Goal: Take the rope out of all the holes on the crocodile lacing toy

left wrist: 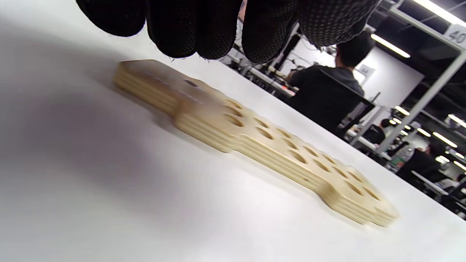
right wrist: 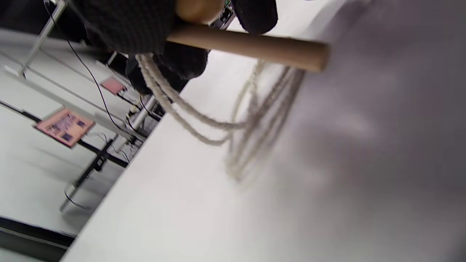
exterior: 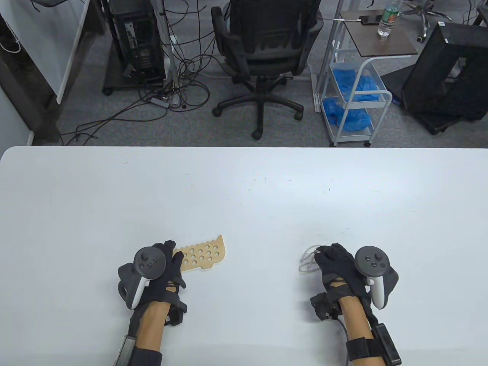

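Crocodile lacing toy (exterior: 202,257): flat plywood, rigid, light; lies on tabletop (exterior: 244,190), holes bare; left hand (exterior: 160,267) relaxed above its tail. Rope (exterior: 309,259): limp cord with wooden needle (right wrist: 251,45); gathered in curled right hand (exterior: 337,267); best held by needle.

Your left hand (exterior: 152,272) is on the near left part of the desk (exterior: 244,183). The crocodile lacing toy (exterior: 202,256) lies flat on the desk. It starts under your left fingers (left wrist: 267,32) and sticks out to the right. Well apart from it, on the near right part of the desk, is your right hand (exterior: 339,268). The rope (exterior: 308,259) sits in loops on the desk just left of that hand. It runs up into your right fingers (right wrist: 123,25), and a wooden stick (right wrist: 251,45) pokes out of them too. Past the far edge of the desk, a chair (exterior: 263,49) stands on the floor, with a cart (exterior: 356,89) to its right.
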`<state>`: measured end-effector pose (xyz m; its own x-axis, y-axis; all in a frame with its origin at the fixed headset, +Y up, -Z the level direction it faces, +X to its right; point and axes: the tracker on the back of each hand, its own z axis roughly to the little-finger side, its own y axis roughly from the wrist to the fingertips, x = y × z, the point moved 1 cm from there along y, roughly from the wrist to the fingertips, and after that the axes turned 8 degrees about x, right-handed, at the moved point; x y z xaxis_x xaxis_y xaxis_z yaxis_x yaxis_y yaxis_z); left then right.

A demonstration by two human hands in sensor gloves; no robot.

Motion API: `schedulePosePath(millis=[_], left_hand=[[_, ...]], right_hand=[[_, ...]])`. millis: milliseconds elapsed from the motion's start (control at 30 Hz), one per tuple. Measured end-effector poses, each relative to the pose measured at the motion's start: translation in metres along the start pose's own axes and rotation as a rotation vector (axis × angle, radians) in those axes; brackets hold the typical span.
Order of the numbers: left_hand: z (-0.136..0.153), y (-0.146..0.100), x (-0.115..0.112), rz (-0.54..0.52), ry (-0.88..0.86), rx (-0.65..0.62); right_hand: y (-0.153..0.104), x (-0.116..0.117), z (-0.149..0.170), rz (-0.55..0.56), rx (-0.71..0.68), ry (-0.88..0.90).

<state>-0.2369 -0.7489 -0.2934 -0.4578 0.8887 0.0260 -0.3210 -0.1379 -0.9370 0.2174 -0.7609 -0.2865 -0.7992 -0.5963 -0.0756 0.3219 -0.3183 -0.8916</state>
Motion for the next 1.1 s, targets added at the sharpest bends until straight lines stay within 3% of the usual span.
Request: schedulePosePath(millis=[200,433,733,900,1100], left_hand=[[-0.024,-0.011,-0.006,-0.007,0.082,-0.094],[-0.032,-0.015,-0.009,0.015,0.079,-0.136],[-0.023,-0.013,0.001,0.007,0.029,-0.113],[-0.030,-0.019,0.008,-0.062,0.060,-0.154],[-0.047,-0.033,0.014,-0.125,0.122,-0.240]], right_hand=[[0.007,0.024,-0.004,0.018,0.026,-0.334],[0.006,0.032,-0.010,0.083,-0.029,-0.483],[-0.004,0.010,-0.015,0.193,-0.040,-0.364],[-0.009,0.000,-0.015,0.215,-0.054,-0.243],[-0.026,-0.003,-0.034,0.212,-0.232,-0.126]])
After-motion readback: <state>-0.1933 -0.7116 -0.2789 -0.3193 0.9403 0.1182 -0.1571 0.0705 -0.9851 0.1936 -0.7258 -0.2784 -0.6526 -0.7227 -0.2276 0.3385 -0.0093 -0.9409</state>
